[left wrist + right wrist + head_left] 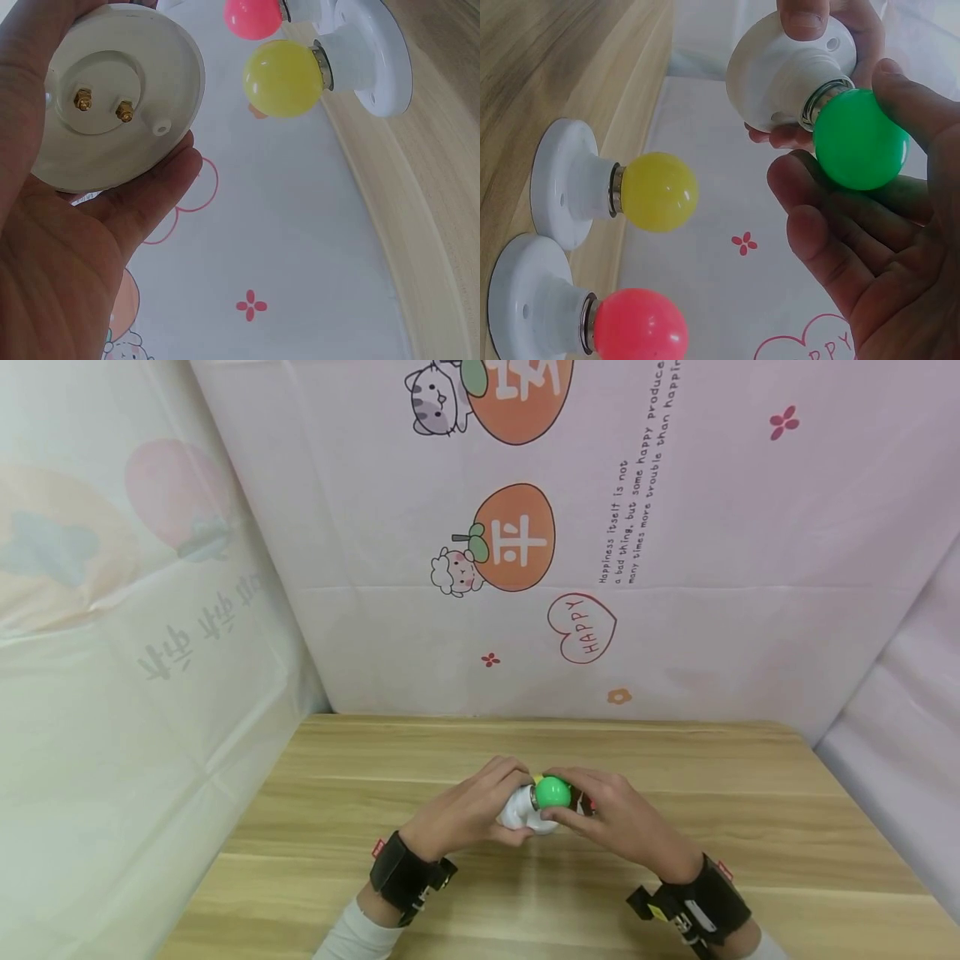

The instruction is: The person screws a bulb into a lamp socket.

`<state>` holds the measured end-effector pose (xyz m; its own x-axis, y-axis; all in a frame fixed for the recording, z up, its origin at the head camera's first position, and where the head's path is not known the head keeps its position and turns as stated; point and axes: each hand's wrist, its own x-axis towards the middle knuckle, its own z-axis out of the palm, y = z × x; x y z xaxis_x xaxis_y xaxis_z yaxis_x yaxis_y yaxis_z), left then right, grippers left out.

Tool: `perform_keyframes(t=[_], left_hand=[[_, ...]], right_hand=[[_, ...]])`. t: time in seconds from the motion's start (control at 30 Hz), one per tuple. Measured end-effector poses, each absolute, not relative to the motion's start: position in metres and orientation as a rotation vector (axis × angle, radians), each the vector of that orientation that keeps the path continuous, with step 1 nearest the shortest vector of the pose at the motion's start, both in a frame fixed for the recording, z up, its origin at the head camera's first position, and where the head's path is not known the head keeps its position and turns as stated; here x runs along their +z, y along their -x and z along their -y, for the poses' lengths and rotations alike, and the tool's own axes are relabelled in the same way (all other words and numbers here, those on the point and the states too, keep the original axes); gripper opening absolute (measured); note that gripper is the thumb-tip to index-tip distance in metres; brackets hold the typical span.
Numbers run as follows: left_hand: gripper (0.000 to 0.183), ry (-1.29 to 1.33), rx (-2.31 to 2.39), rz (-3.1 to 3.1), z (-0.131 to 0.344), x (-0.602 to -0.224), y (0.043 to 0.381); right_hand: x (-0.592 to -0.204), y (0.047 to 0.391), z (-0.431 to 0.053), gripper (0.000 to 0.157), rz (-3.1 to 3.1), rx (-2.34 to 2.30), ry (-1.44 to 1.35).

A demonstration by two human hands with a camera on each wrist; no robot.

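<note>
My left hand (468, 810) grips a white round lamp holder (761, 79) by its rim, raised off the table and tilted. Two brass screws (124, 112) show on the holder's underside in the left wrist view. At the holder's mouth sits a green bulb (861, 141), its metal cap partly inside the socket. My right hand (622, 818) holds this bulb between thumb and fingers. How deep the cap sits in the socket cannot be told.
Two more white lamp holders stand on the wooden table (360, 877), one with a yellow bulb (660, 191), the other with a pink-red bulb (641, 324). In the head view the hands largely hide them. A printed white cloth (390, 635) hangs behind the table.
</note>
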<state>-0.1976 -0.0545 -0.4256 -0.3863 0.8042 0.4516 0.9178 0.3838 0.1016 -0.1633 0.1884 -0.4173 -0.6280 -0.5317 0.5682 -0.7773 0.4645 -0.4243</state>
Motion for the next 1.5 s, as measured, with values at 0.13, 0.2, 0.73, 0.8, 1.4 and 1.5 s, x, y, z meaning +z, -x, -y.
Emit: perform_keyframes(t=[0.13,0.2,0.73,0.8,1.4,1.5], left_hand=[[0.05,1.505,-0.493,2.32,0.0547,-0.4258,0.1978],[0.051,1.506,-0.493,2.317,0.0547,-0.4258,0.198],[0.049,1.51,-0.564,2.309,0.0547,-0.4242,0.1995],[0.049,1.522,-0.569,2.287,0.0542,-0.4241,0.1998],[0.049,1.522,-0.512,2.279,0.054,-0.4223,0.1986],[0.049,1.523,-0.5,2.269,0.054,-0.4226,0.1986]], right_hand=[[-0.4175,0.1636,-0.1885,0.041,2.368,0.949,-1.094],[-0.4178,0.1639,-0.1885,0.044,2.371,0.936,-1.083],[-0.4185,0.1653,-0.1852,0.06,2.24,0.894,-1.209],[-0.4178,0.1658,-0.185,0.06,2.221,0.906,-1.224],[-0.4184,0.1645,-0.1868,0.044,2.303,0.926,-1.126],[-0.4189,0.1648,-0.1865,0.041,2.317,0.93,-1.115]])
